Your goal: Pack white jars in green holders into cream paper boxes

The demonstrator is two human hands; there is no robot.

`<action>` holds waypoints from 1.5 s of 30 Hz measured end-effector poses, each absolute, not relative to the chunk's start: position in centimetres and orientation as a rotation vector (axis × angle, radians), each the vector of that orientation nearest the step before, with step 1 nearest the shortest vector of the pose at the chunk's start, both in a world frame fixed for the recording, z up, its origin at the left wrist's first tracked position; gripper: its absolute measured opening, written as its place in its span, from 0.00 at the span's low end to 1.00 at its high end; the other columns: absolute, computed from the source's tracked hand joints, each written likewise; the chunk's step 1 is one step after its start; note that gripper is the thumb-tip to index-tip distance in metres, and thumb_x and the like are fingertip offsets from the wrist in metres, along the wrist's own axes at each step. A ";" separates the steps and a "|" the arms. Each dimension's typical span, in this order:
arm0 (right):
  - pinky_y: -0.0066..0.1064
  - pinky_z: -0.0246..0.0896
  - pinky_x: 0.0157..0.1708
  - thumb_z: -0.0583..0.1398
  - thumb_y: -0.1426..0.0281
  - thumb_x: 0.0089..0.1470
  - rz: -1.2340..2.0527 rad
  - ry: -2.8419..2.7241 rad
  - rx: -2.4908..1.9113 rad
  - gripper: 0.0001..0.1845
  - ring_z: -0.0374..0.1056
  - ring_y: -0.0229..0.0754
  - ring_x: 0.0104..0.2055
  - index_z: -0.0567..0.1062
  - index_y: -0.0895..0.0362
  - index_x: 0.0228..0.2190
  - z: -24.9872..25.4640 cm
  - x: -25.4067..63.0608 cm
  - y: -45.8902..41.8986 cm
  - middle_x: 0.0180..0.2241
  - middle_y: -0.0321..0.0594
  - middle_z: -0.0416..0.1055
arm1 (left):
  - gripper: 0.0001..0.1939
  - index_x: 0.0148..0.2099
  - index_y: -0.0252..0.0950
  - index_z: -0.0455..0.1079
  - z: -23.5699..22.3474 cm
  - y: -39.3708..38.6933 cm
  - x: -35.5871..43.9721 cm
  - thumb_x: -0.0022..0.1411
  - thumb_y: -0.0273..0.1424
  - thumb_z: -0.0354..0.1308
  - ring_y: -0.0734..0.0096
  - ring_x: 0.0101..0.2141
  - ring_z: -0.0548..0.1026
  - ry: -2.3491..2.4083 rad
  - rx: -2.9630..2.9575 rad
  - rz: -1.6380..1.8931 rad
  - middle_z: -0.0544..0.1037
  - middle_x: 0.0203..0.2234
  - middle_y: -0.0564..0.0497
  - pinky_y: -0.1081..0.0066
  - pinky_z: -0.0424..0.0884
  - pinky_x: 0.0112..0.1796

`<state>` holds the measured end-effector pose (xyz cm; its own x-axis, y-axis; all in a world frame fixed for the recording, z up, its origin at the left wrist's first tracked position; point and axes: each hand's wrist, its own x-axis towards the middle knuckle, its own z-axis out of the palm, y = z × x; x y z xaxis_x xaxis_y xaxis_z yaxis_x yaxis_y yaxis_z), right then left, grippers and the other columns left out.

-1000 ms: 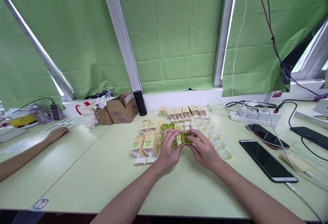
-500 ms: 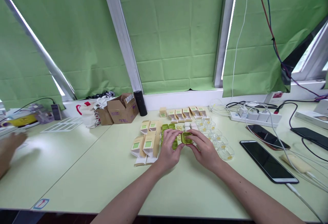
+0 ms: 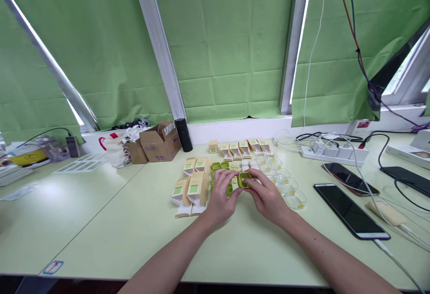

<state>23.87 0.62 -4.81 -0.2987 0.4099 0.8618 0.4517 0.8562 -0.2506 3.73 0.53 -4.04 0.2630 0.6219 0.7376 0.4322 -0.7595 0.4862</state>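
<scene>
A small green square plastic container (image 3: 244, 179), open side facing me, is held up between both hands. My left hand (image 3: 222, 195) is closed at its left edge, fingers and thumb together. On the opposite edge, my right hand (image 3: 267, 195) pinches it, with a fingertip reaching into its hollow. More green containers (image 3: 216, 166) stand behind and beside my left hand, partly covered by it. Clear plastic containers (image 3: 296, 200) with yellow spots sit right of my right hand. Left of my left hand lie part-folded cardboard boxes (image 3: 198, 188) with green squares. Small white pieces (image 3: 248, 164) lie just beyond the hands.
More small boxes (image 3: 235, 150) are lined up at the back. A brown carton (image 3: 161, 144) and a black cylinder (image 3: 183, 135) stand by the wall. To the right are phones (image 3: 352, 211), a power strip (image 3: 336, 154) and loose cables. White sheets (image 3: 80, 163) lie at left.
Another person's hand and forearm at the far left have moved almost out of view. My hands and the green container have stayed nearly still.
</scene>
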 end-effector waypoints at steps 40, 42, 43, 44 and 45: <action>0.32 0.61 0.30 0.55 0.59 0.70 0.375 -1.596 -1.096 0.14 0.69 0.41 0.25 0.76 0.52 0.37 -4.0 24.5 0.6 0.28 0.35 0.79 | 0.23 0.59 0.46 0.74 -3.9 0.8 4.0 0.63 0.27 0.68 0.52 0.58 0.69 1.146 2.146 1.514 0.74 0.53 0.45 0.52 0.68 0.59; 0.33 0.62 0.33 0.57 0.64 0.67 0.189 -1.601 -1.178 0.10 0.71 0.42 0.29 0.78 0.52 0.39 -4.1 25.0 0.9 0.31 0.36 0.80 | 0.23 0.57 0.45 0.75 -3.7 1.1 4.1 0.60 0.26 0.69 0.55 0.56 0.71 1.166 1.929 1.513 0.75 0.53 0.46 0.57 0.69 0.56; 0.34 0.62 0.34 0.57 0.66 0.66 0.101 -1.612 -1.217 0.09 0.72 0.43 0.31 0.78 0.52 0.40 -4.1 25.1 1.1 0.32 0.37 0.81 | 0.23 0.56 0.44 0.75 -3.6 1.3 4.1 0.59 0.26 0.70 0.57 0.53 0.73 1.157 1.814 1.508 0.75 0.53 0.46 0.59 0.71 0.54; 0.35 0.62 0.35 0.58 0.68 0.64 0.020 -1.638 -1.253 0.09 0.73 0.45 0.34 0.79 0.52 0.41 -4.1 25.3 1.2 0.34 0.38 0.81 | 0.23 0.56 0.43 0.75 -3.6 1.5 4.1 0.58 0.27 0.70 0.59 0.51 0.75 1.132 1.702 1.499 0.76 0.53 0.46 0.61 0.72 0.51; 0.36 0.61 0.37 0.59 0.69 0.63 -0.053 -1.682 -1.287 0.09 0.73 0.47 0.37 0.79 0.53 0.41 -4.0 25.4 1.3 0.36 0.39 0.81 | 0.24 0.56 0.41 0.74 -3.6 1.8 4.1 0.57 0.27 0.71 0.60 0.48 0.76 1.093 1.601 1.490 0.77 0.51 0.45 0.63 0.73 0.49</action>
<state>25.44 1.30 -4.01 0.0406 0.7124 0.7006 0.7549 0.4375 -0.4886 4.12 1.79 -3.58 -0.0093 0.9082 0.4184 0.1267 -0.4139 0.9014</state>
